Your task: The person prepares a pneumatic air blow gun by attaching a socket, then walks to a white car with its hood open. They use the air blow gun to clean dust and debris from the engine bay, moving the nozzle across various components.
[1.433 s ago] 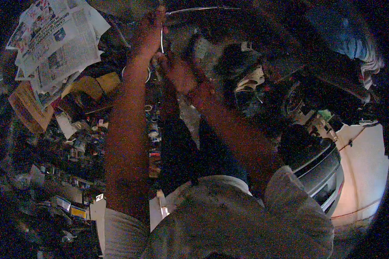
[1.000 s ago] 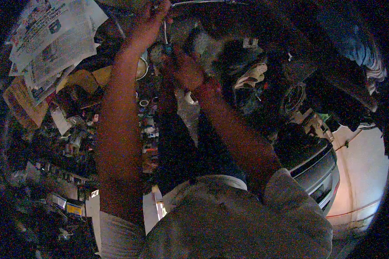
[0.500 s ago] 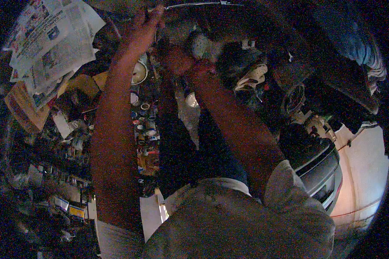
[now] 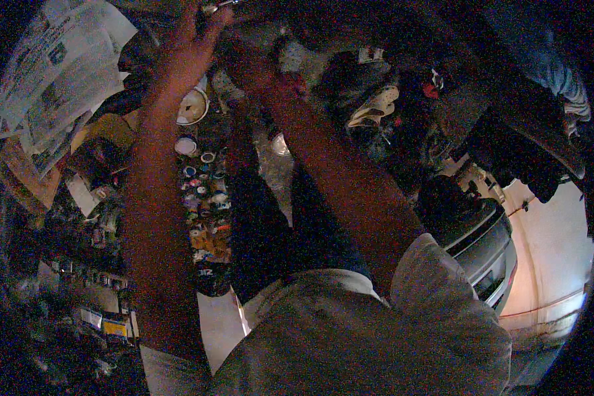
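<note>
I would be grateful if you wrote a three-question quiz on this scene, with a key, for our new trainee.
1. True or false: the newspapers lie to the left of the person's left hand.
2. In the picture, the pale shoe is on which side of the right hand? (a) left (b) right
3. What kind of vehicle shows at the lower right?

Key:
1. True.
2. (b)
3. A car.
</note>
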Demonstrator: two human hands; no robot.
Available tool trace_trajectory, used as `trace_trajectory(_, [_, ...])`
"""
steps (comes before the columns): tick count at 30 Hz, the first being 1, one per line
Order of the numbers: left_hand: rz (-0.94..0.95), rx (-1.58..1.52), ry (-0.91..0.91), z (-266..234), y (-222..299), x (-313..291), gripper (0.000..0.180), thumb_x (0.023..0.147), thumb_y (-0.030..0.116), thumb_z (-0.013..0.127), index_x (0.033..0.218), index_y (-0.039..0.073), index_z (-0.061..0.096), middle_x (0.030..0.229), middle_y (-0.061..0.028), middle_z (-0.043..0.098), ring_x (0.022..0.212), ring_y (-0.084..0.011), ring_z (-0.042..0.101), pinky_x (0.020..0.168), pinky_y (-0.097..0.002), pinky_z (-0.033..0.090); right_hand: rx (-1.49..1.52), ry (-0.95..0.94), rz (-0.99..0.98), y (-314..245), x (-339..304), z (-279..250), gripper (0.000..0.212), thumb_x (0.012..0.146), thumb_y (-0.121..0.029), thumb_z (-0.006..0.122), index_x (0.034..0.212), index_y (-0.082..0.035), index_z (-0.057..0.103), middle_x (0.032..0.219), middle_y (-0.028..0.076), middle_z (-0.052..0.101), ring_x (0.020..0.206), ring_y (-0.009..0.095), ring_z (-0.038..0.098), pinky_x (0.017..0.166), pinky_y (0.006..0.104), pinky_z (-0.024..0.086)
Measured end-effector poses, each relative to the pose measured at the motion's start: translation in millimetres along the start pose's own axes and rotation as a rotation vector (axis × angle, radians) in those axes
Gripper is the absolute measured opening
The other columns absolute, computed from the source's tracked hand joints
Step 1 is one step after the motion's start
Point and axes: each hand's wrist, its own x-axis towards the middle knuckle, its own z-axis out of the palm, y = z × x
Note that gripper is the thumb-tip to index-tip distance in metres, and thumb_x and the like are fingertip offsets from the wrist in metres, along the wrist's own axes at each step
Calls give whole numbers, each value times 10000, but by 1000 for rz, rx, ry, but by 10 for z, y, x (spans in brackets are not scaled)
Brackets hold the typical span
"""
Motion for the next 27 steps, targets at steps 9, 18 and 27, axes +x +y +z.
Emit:
trace_trajectory(9, [-328,-64,69,-122,115,294,441,1043,546,563,1079,114,639,883,-22,610,811,-138,601,806,-367,507,221,-171,81,-442,-603,-420,672,1019,-620,487,1191,4,670,1047,263,718,949,429,717,923,516,541])
trace_trajectory(18, [-66,352,47,-91,196,14,532,1025,606,526,1128,102,660,945,-66,660,880,-204,630,880,-393,490,45,-33,24,-14,94,9,645,992,-612,551,1173,-7,678,1054,234,724,912,390,722,876,496,562])
trace_trajectory(27, [-353,342,56,-154,301,393,631,1006,667,490,1177,90,680,1006,-111,709,949,-271,660,955,-419,473,875,-368,417,-614,-551,-600,611,967,-594,626,1173,-22,685,1065,205,730,971,336,719,871,481,574])
